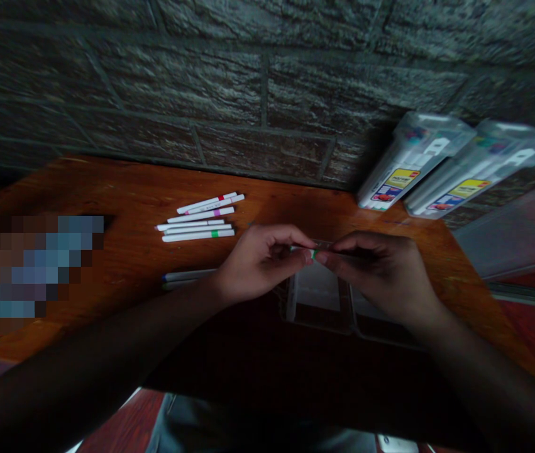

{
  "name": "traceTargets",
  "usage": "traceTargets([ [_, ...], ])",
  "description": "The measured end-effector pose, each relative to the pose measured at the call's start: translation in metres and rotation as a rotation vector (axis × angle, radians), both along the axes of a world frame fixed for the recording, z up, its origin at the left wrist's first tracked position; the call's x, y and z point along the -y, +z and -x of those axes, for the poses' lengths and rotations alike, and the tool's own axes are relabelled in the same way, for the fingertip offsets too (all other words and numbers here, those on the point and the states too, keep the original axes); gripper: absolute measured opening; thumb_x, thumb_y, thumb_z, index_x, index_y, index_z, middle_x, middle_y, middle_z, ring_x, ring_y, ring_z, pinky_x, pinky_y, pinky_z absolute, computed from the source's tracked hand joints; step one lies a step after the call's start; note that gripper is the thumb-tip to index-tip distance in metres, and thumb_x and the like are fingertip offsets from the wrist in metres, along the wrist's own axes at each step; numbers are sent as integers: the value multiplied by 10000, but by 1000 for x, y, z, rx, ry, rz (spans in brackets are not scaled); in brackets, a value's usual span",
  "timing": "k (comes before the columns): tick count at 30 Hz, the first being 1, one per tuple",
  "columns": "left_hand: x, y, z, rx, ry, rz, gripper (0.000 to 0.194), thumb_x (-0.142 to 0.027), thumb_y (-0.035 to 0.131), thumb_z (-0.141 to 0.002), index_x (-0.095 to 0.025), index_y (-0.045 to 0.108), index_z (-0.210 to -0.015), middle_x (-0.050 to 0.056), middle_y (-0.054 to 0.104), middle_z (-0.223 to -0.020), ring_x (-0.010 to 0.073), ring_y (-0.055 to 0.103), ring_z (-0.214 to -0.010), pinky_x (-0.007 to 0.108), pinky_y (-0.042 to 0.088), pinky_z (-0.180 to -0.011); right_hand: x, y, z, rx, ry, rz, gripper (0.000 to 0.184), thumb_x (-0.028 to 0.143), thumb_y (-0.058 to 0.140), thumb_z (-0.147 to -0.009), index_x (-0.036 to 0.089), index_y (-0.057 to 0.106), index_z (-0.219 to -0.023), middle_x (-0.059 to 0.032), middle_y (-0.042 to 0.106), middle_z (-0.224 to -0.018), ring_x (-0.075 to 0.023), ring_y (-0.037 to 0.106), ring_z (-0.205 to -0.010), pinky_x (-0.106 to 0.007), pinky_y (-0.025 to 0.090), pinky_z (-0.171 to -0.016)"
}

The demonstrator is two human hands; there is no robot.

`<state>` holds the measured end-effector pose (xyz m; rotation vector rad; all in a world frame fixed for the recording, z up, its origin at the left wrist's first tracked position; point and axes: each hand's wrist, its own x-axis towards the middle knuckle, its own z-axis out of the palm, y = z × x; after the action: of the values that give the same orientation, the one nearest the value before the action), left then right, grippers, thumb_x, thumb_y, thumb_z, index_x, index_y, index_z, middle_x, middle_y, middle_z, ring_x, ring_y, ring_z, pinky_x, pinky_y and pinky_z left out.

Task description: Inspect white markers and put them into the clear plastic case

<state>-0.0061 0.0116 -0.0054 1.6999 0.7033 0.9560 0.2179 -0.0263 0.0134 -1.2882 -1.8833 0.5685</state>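
Note:
In the head view, my left hand (258,264) pinches a white marker (310,254) with a green band between thumb and fingertips. My right hand (385,264) meets it from the other side, thumb and fingers closed on the marker's green end. Most of the marker is hidden by the fingers. Under both hands lies a clear plastic case (319,321), spread open on the table and partly covered by my right hand. Left of my hands, several white markers with coloured bands (196,224) form a loose row. Two more markers (187,277) show partly behind my left forearm.
Two clear plastic cases of markers (403,163) stand upright at the back right, against the stone-block wall (248,94). A blurred-out blue patch (45,264) covers something on the left of the wooden table (107,189). A white object (397,443) shows at the bottom edge.

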Motion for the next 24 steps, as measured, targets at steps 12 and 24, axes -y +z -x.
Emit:
traceTargets([
  [12,-8,9,2,152,28,132,91,-210,732,-919,-131,772,-935,19,716,-765,103,621,-609,226,509,-597,-4,4,3,-285,8,105,45,287,883,-832,254,860,-851,-18,840,-812,-163,748,-675,-268,606,-641],
  [24,-9,8,3,237,62,251,130,-259,789,-877,-141,792,-931,43,742,-787,125,637,-638,246,510,-605,-8,12,1,-341,29,172,113,328,860,-860,234,852,-797,20,715,-609,-92,526,-471,-226,424,-450],
])
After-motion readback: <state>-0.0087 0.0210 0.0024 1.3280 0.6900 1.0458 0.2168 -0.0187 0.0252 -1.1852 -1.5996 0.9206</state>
